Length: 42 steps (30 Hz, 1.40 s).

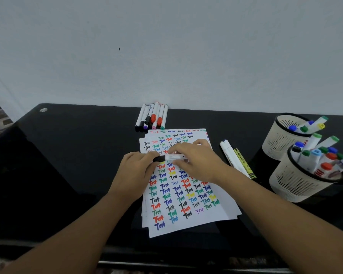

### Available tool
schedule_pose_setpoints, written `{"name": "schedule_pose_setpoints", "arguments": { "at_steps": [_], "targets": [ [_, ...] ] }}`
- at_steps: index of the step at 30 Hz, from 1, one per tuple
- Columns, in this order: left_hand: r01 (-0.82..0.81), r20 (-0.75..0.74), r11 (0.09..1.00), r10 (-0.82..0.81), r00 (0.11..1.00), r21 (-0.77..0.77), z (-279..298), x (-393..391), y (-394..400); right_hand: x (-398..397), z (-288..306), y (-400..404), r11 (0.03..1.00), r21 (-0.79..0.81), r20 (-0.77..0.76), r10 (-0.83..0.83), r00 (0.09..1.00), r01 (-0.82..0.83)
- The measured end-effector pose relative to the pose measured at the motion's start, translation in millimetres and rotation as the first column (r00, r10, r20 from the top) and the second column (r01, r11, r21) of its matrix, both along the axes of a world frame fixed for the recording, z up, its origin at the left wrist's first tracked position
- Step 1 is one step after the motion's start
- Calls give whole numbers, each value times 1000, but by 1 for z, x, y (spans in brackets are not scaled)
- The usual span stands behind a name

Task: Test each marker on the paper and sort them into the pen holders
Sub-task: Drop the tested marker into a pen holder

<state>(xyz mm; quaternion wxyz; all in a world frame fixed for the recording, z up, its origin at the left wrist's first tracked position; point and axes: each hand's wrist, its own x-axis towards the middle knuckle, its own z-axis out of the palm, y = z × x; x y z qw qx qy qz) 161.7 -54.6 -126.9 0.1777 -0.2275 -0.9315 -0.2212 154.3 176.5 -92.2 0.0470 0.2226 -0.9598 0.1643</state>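
Marker-testing paper [186, 204] lies in a loose stack on the black table [57, 175], directly under both of your hands and running back toward you beneath your forearms; its sheets are covered in rows of the word "Test" in many colours. Two cream mesh pen holders stand well to the right of your right grip: the near pen holder [297, 182] is crowded with capped markers, and the far pen holder [279, 135] just behind it holds fewer. Beyond your hands, against the wall, a row of untested markers [151, 117] lies side by side, caps pointing toward you. Just right of your right hand, beside the paper's edge, two white markers [229, 153] and a yellow marker [244, 163] lie on the table.

Your left hand [135, 173] grasps the black cap [159, 159] of a white marker [173, 156], fingers curled round it. Your right hand [194, 161] grasps the marker's white barrel, fingertips closed over it. The marker lies crosswise between the two grips, just above the upper half of the paper.
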Motion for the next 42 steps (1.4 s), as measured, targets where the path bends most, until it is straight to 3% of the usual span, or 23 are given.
{"name": "schedule_pose_setpoints", "arguments": {
  "at_steps": [4,7,9,17,23,27,31,35,42],
  "targets": [
    [-48,70,998,46,996,28,7,5,3,4,7,-10,993,78,-16,95,995,-93],
    [-136,235,990,123,964,41,9,4,5,7,10,-12,997,36,-28,68,997,-67],
    [-152,268,988,150,952,-15,7,-1,5,9,12,-11,1000,-22,-10,20,1000,-20],
    [-95,292,984,136,947,-148,3,-8,5,11,14,-4,979,-179,92,-85,992,100],
    [-94,281,983,135,950,-157,4,-8,5,16,8,2,968,-196,124,-135,983,158],
    [-91,287,982,137,948,-167,3,-9,4,17,7,7,932,-314,204,-122,971,183],
    [-78,275,981,126,953,-179,1,-10,3,15,14,13,931,-292,203,-164,965,220],
    [-39,296,982,94,951,-186,-2,-11,2,18,22,21,865,-422,282,-159,946,271],
    [-30,304,984,84,949,-178,-4,-12,1,22,44,47,837,-424,89,-341,936,345]
  ]
}}
